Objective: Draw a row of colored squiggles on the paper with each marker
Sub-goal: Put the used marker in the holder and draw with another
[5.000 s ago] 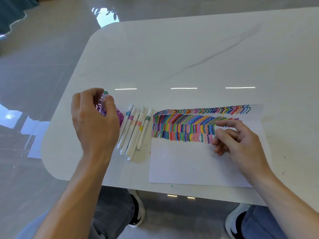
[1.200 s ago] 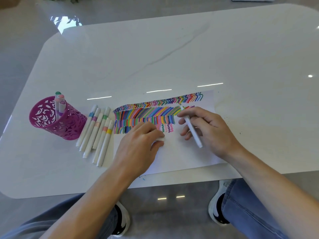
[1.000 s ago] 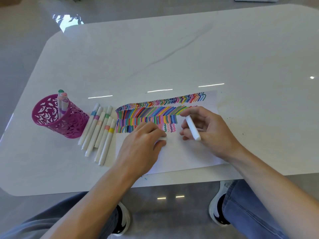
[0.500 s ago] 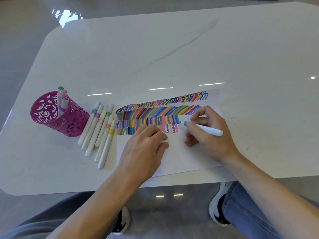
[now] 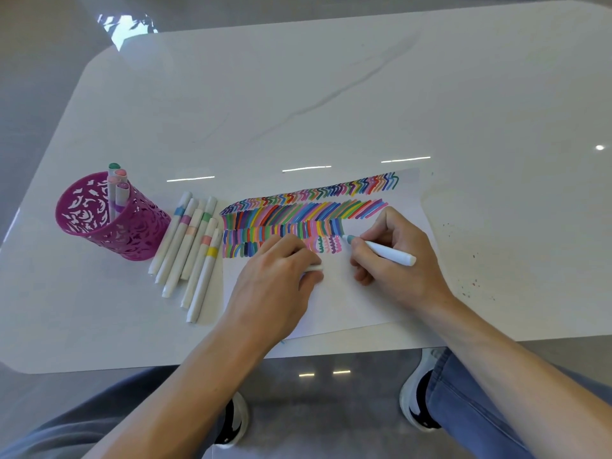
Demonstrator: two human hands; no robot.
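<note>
While the right hand grips a white marker in a writing hold, the marker's teal tip touches the paper just to the right of a short run of squiggles. The barrel slants away to the right, across the base of the forefinger. The left hand rests on the sheet just beside the right one. Its fingers are curled, and it pinches a small white cap between thumb and forefinger. Above the squiggles, the sheet carries fuller bands of coloured strokes. The paper lies slightly skewed at the near edge of the white table. Just beside its left edge lie loose markers, white with coloured bands, side by side. Left of those stands a magenta cut-out pen cup with a few capped markers upright inside.
</note>
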